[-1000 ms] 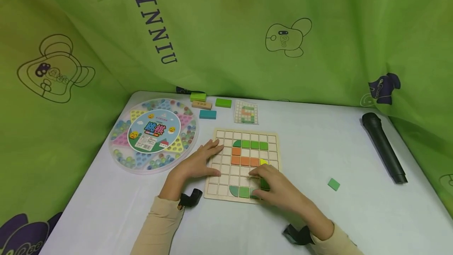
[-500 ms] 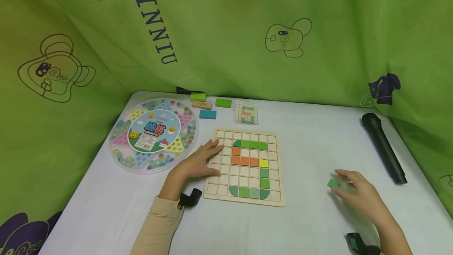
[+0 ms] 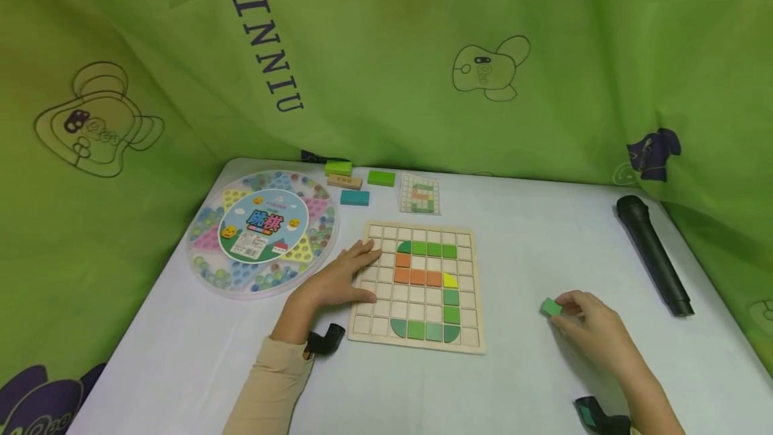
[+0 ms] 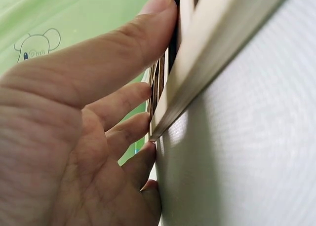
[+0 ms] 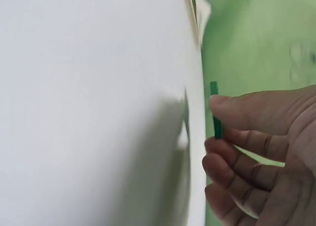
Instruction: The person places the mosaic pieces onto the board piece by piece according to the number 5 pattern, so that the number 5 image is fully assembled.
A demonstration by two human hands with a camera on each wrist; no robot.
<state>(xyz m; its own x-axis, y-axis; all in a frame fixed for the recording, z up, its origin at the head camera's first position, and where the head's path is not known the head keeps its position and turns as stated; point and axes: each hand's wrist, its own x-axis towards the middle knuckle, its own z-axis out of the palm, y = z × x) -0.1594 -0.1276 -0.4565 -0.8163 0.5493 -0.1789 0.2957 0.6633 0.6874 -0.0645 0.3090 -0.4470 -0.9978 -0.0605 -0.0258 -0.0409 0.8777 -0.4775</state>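
R hand [image 3: 588, 327] pinches green square tile [image 3: 551, 307] right of wooden grid board [image 3: 417, 285]; L hand [image 3: 338, 277] flat, fingers straight, steadying board's left edge

- Right hand [image 3: 588, 327] left the grid board [image 3: 471, 287], crossed right to the loose green tile [image 3: 551, 307].
- Tile now pinched, shifted slightly left.

We see the head view evenly and softly lit, bright, with only faint shadows under the forearms on the white table [image 3: 543, 233]. It is fairly sharp, with slight bowing at the edges. Both wrist views are soft and close; the right one is blurred, with a grey shadow on the table.
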